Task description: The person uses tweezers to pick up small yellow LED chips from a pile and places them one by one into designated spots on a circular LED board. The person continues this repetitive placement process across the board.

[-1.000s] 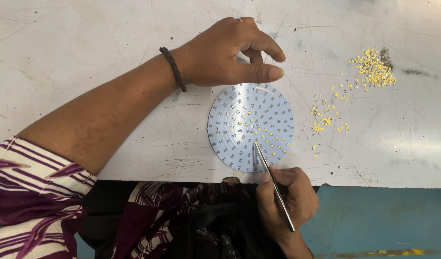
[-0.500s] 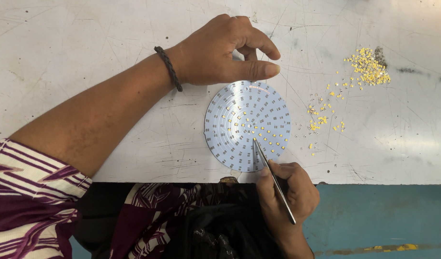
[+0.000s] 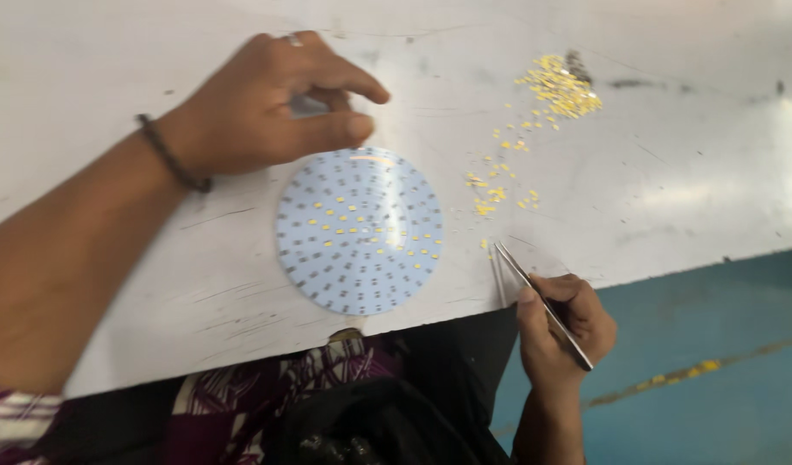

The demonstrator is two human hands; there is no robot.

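A round white circuit board point(image 3: 359, 230) dotted with small yellow chips lies flat on the white table point(image 3: 155, 52), near its front edge. My left hand point(image 3: 271, 103) rests on the table at the board's far rim, thumb touching the edge, fingers curled. My right hand point(image 3: 564, 323) grips metal tweezers point(image 3: 534, 293) at the table's front edge, right of the board. The tweezer tips point at a small yellow chip point(image 3: 484, 244) lying loose on the table.
A heap of loose yellow chips point(image 3: 561, 86) lies at the far right, with a thinner scatter point(image 3: 495, 194) trailing toward the tweezers. The table's front edge runs just below the board. A blue floor with a yellow line point(image 3: 697, 370) shows at the right.
My right hand has carried the tweezers off the board and out to the right, toward the scattered chips. The head camera has shifted, so the view is tilted. My left hand stays at the board.
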